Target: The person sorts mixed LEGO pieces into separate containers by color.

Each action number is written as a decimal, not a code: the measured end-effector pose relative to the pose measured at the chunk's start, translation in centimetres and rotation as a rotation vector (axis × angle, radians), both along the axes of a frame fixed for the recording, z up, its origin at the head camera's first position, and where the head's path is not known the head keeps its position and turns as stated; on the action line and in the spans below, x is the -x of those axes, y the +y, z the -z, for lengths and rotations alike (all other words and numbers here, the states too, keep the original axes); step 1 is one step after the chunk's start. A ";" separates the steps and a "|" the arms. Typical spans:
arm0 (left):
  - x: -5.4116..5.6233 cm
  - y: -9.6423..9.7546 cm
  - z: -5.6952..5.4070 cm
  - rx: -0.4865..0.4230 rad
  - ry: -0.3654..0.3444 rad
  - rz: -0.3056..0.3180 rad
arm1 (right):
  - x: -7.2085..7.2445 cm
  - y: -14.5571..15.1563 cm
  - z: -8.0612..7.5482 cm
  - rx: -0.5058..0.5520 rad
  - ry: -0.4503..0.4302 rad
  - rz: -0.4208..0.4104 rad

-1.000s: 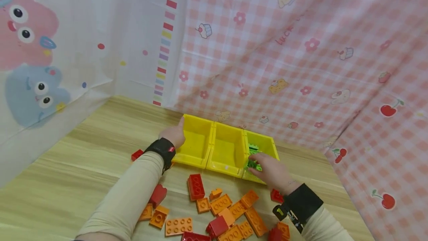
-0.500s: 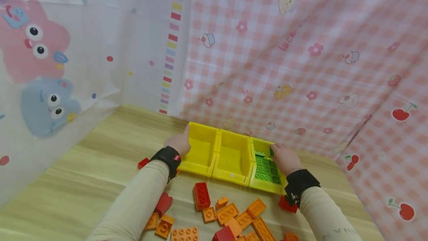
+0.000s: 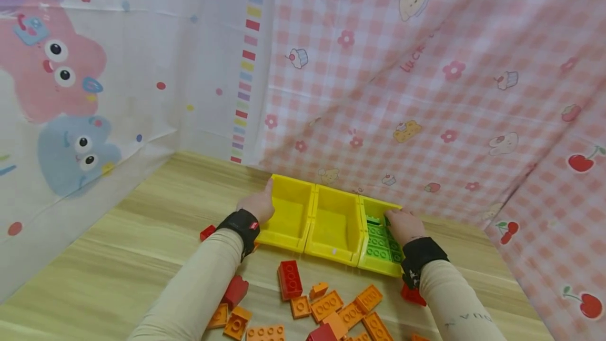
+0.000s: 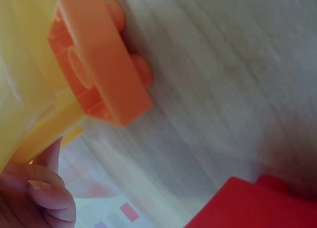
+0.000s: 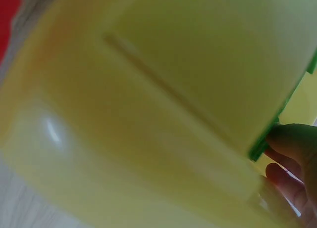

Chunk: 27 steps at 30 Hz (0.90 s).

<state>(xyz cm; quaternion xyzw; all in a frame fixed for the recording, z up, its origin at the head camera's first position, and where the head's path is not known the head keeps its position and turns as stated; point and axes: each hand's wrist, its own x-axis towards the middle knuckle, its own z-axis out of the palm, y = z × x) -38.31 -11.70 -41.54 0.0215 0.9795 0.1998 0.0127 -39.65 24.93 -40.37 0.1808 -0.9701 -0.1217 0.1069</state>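
Right hand's point(image 3: 407, 225) fingers pinched a green studded plastic brick point(image 5: 260, 148) at the end bin's outer wall; squaring it flush with the packed green studded plastic bricks point(image 3: 377, 243) just beside those fingertips before release looked best, IMO, with the left hand point(image 3: 258, 207) grasping the opposite edge to brace the row of open yellow plastic bins point(image 3: 333, 220). Count: three bins between the hands, five red studded plastic bricks point(image 3: 290, 280) and about thirteen orange studded plastic bricks point(image 3: 326, 304) bodyward of the fingers, some cut off; green total unclear, partly hidden under the right fingers.
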 end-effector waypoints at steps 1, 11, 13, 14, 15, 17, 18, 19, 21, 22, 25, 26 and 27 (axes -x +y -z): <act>0.0 0.0 0.0 -0.002 0.000 0.000 | 0.1 0.0 0.0 -0.001 -0.004 0.003; 0.2 -0.1 0.3 -0.009 0.007 -0.001 | -0.2 -0.2 0.1 -0.011 -0.064 0.008; 0.2 -0.1 0.2 -0.011 0.010 0.001 | -0.3 -0.2 0.0 -0.007 -0.079 0.014; 0.1 -0.1 0.2 -0.011 0.012 0.003 | -0.4 -0.2 -0.1 -0.002 -0.085 0.015; 0.1 0.0 0.1 -0.013 0.009 0.003 | -0.5 -0.2 -0.1 0.002 -0.086 0.013; -0.1 0.1 0.1 -0.019 0.001 0.010 | -1.1 0.0 -0.1 0.017 -0.082 0.003; -0.2 0.1 0.1 -0.021 -0.002 0.014 | -1.5 0.1 -0.1 0.033 -0.075 -0.007; -0.2 0.2 0.0 -0.021 -0.009 0.015 | -1.8 0.2 -0.1 0.052 -0.059 -0.025; -0.3 0.2 0.0 -0.019 -0.019 0.018 | -2.7 0.4 -0.1 0.096 -0.021 -0.081; -0.3 0.2 0.0 -0.016 -0.018 0.018 | -3.2 0.4 -0.1 0.123 -0.002 -0.115; -0.2 0.1 -0.1 -0.011 -0.019 0.016 | -4.8 0.1 -0.5 0.200 0.049 -0.225; -0.1 0.0 -0.1 -0.010 -0.020 0.016 | -5.4 -0.1 -0.7 0.216 0.050 -0.253; 0.0 -0.1 -0.2 -0.010 -0.019 0.016 | -6.0 -0.4 -1.0 0.233 0.043 -0.277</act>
